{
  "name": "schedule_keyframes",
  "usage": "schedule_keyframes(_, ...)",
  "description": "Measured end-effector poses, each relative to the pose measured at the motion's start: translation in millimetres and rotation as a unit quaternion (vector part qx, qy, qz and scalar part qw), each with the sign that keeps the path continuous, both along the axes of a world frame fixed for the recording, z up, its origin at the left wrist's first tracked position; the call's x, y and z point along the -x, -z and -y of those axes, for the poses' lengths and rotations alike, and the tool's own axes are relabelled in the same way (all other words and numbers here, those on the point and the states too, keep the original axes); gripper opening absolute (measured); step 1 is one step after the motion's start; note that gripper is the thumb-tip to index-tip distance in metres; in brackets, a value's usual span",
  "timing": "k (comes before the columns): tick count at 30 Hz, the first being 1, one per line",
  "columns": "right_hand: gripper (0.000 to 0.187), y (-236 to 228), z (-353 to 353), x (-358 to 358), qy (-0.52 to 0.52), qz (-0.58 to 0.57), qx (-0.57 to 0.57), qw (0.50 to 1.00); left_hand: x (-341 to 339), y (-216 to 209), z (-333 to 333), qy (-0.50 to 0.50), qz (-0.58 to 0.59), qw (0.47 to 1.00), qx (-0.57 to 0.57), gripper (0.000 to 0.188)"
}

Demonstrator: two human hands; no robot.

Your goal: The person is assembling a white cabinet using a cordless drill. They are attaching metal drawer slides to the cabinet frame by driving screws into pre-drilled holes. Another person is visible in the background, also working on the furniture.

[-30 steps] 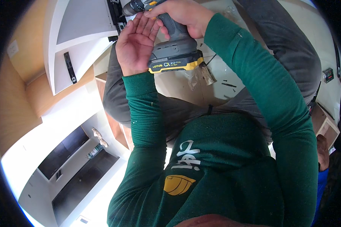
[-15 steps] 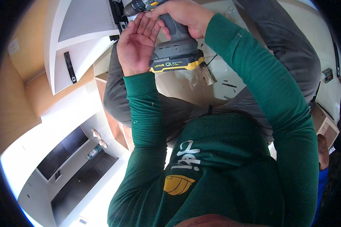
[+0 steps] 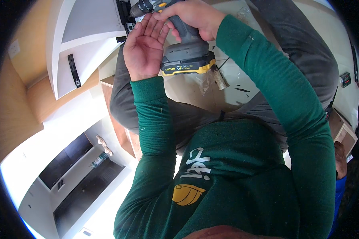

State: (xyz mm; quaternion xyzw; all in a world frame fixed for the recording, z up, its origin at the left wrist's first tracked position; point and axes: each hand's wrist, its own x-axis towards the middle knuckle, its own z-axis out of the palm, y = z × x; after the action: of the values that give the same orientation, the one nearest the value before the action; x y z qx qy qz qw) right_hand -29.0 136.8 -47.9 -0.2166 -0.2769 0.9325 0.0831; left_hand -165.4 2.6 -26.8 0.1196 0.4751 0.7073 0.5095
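Observation:
A grey and black cordless drill [image 3: 185,51] with a yellow-trimmed battery is at the top of the head view. Wrapped round its handle is my right hand [image 3: 199,18]. The drill's chuck points left, at a black metal drawer slide [image 3: 125,14] on the edge of a white cabinet panel [image 3: 91,24]; the bit's tip cannot be made out. My left hand [image 3: 144,53] lies palm up beside the drill, fingers stretched toward its body, some fingertips hidden by my right hand. Whether the left fingertips touch or support the drill is unclear.
Another black slide [image 3: 73,71] is on the cabinet's lower white panel. Between my legs, a clear plastic bag [image 3: 205,84] and several small dark pieces [image 3: 240,89] lie on the floor. At the far right are a wooden box [image 3: 345,133] and another person's hand [image 3: 340,159].
The drill's battery end has shifted very slightly to the right. Both hands keep nearly the same place and pose.

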Motion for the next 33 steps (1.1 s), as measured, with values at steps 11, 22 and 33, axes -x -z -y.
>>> schedule_keyframes(11, 0.024, 8, 1, 1, -0.01, 0.021, -0.109, 0.994, -7, -2, -1, -0.016, -0.033, 0.999, 0.002, 0.05)
schedule_keyframes(22, 0.019, 4, 5, 1, 0.006, 0.035, -0.084, 0.996, -15, -18, 13, -0.009, -0.099, 0.994, 0.034, 0.048)
schedule_keyframes(33, 0.021, -3, 2, 4, -0.024, 0.093, -0.09, 0.991, -25, -36, 60, -0.007, -0.216, 0.974, 0.069, 0.052)
